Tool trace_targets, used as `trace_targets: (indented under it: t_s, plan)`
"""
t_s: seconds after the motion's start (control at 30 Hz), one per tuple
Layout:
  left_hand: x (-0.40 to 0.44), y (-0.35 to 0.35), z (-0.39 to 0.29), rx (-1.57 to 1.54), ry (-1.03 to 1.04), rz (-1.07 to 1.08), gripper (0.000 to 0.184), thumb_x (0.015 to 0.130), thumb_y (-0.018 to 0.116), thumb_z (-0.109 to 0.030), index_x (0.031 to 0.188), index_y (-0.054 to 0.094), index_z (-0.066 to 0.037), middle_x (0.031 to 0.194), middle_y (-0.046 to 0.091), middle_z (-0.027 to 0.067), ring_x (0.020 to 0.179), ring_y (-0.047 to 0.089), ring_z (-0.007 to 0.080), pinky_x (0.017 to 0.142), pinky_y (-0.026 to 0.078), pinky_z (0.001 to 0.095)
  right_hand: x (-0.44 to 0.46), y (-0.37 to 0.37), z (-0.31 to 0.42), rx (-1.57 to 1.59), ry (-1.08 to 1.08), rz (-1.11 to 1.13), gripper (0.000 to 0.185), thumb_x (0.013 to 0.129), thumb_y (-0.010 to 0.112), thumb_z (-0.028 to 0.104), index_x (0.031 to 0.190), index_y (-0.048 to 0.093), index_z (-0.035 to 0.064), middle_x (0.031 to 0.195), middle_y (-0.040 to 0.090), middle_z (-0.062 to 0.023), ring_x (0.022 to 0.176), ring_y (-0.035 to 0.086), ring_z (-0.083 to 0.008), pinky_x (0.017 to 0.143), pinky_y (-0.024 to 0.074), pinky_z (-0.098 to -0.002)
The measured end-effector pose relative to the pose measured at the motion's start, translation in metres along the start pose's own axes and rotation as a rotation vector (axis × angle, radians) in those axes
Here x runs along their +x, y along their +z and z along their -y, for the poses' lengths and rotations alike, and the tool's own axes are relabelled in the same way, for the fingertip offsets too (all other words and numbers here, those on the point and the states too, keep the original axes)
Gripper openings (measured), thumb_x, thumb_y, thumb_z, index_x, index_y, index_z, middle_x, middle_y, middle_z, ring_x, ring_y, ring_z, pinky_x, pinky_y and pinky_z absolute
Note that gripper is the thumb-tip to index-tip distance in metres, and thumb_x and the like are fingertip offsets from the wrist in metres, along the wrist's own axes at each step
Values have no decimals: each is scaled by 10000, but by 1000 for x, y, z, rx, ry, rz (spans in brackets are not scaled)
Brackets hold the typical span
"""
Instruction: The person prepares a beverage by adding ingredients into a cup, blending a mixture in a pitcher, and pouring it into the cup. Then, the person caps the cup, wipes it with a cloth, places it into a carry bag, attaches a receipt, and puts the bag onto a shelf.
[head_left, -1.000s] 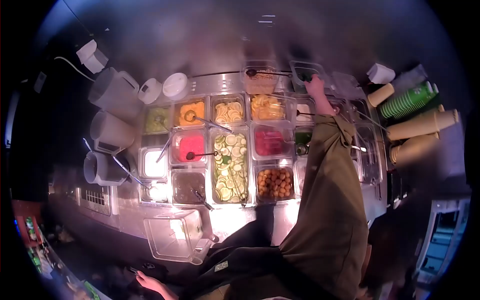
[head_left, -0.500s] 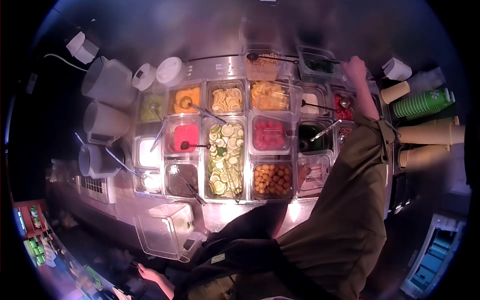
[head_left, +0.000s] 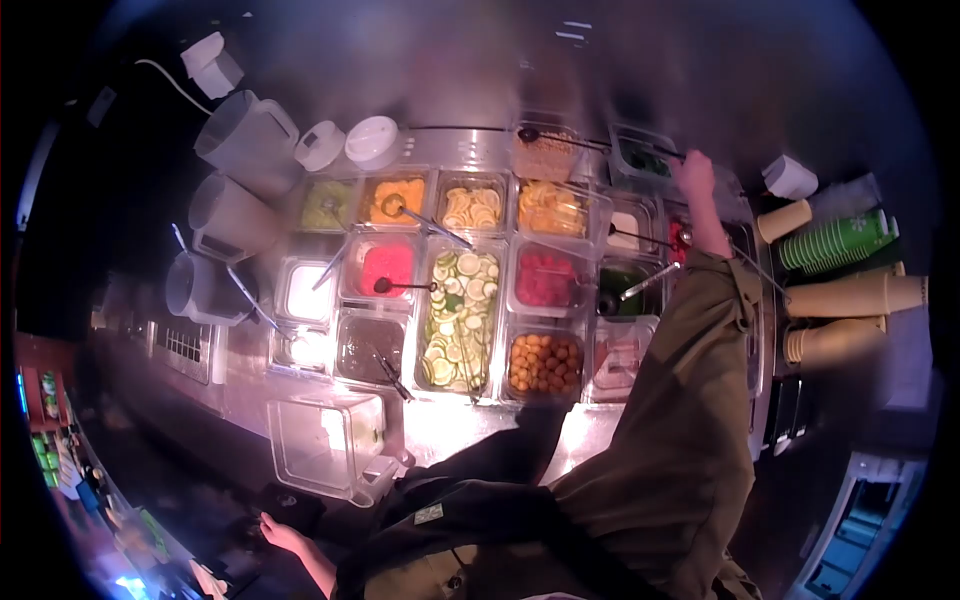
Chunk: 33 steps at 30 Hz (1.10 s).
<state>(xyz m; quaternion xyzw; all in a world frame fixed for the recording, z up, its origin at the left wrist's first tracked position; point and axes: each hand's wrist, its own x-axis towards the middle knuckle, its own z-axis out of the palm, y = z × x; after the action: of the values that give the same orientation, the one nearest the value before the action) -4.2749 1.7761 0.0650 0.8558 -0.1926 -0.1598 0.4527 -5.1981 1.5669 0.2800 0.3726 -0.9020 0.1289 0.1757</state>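
My right hand [head_left: 697, 180] reaches to the far right of the counter, its fingers closed round the end of a thin dark utensil [head_left: 668, 154]. That utensil extends over the clear tub of dark green leaves [head_left: 648, 161]; its exact kind is hard to make out. Close by my wrist is a tray of red pieces [head_left: 678, 240]. Down at the lower left, my left hand [head_left: 281, 533] hangs away from the counter with its fingers drawn together. What they hold, if anything, cannot be made out. A clear plastic jug [head_left: 300, 450] stands above it, apart from the hand.
Trays hold lime slices [head_left: 460, 320], lemon slices [head_left: 473, 208] and small round orange fruits [head_left: 545, 362], several with spoons or tongs. A grain tub [head_left: 546, 158] stands at the back. Pitchers [head_left: 235, 220] line the left; stacked green cups [head_left: 838, 241] and paper cups [head_left: 850, 295] the right.
The whole view has shifted and turned slightly. My right hand is a little nearer to the tub of leaves, still gripping the utensil. My left hand has moved slightly left.
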Motion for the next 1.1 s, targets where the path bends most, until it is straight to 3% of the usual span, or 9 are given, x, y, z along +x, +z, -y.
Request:
trace_targets:
  t_s: [0.37, 0.4, 0.43, 0.63, 0.77, 0.87, 0.93, 1.0, 1.1]
  plan:
    - [-38, -3, -56, -27, 30, -149, 367, 913, 535, -230, 1101, 604, 77, 1108, 622, 223, 975, 600, 279, 915, 444, 347, -1, -11, -12, -88, -112, -276, 223, 781, 602, 244, 838, 691, 48, 874, 667, -176, 833, 644, -362, 774, 509, -438]
    - [-28, -12, -53, 560, 446, -47, 337, 900, 536, -212, 1082, 618, 59, 1085, 625, 227, 955, 612, 294, 908, 447, 343, -18, -38, 1, 228, -181, -240, 263, 807, 606, 281, 914, 703, 61, 901, 671, -175, 842, 649, -339, 776, 504, -411]
    - [-20, -16, -42, 278, 307, -64, 324, 895, 530, -200, 1072, 619, 56, 1073, 622, 233, 973, 606, 307, 906, 442, 336, -41, -59, 28, 277, -77, -209, 313, 822, 633, 294, 998, 690, 41, 945, 677, -171, 855, 660, -270, 772, 500, -354]
    - [-1, -20, -90, -133, 423, -51, 355, 879, 574, -192, 1124, 536, 62, 1018, 616, 132, 929, 563, 202, 879, 418, 300, -298, -158, 198, 1105, -540, 480, 214, 761, 712, 59, 963, 681, -4, 796, 651, -59, 700, 586, -94, 591, 458, -227]
    - [-53, -27, -185, -105, 597, 184, 279, 883, 590, -97, 1116, 524, 43, 1007, 591, 103, 939, 550, 172, 835, 435, 288, -375, -138, 260, 982, -1165, 475, 179, 716, 732, 52, 886, 678, 30, 757, 629, -94, 646, 594, -191, 591, 481, -289]
    - [-76, -39, -215, 177, 952, 308, 239, 832, 597, -27, 1061, 545, 19, 972, 571, 146, 901, 568, 299, 830, 443, 326, -349, -138, 255, 1263, -1081, 474, 188, 739, 697, 52, 924, 669, 32, 744, 619, -97, 646, 597, -202, 591, 488, -293]
    - [-94, -43, -229, 353, 1212, 498, 340, 700, 610, 20, 1036, 568, -17, 1001, 569, 141, 964, 538, 325, 838, 449, 366, -294, -132, 216, 1104, -547, 561, 212, 816, 654, 90, 998, 643, -19, 727, 616, -51, 666, 595, -111, 604, 486, -259]
    - [-103, -33, -229, 513, 1452, 648, 374, 634, 601, 17, 1004, 584, -38, 1014, 568, 118, 992, 524, 314, 838, 455, 388, -218, -99, 167, 964, -214, 178, 312, 859, 660, 202, 1061, 633, -35, 783, 650, -54, 700, 584, -88, 631, 470, -234]
    - [-111, -24, -225, 601, 1578, 812, 349, 629, 582, 3, 972, 601, -58, 1011, 565, 91, 1001, 515, 297, 853, 457, 395, -110, -27, 51, 527, 39, -308, 428, 864, 592, 375, 1041, 643, -12, 909, 670, -214, 834, 658, -329, 781, 489, -407]
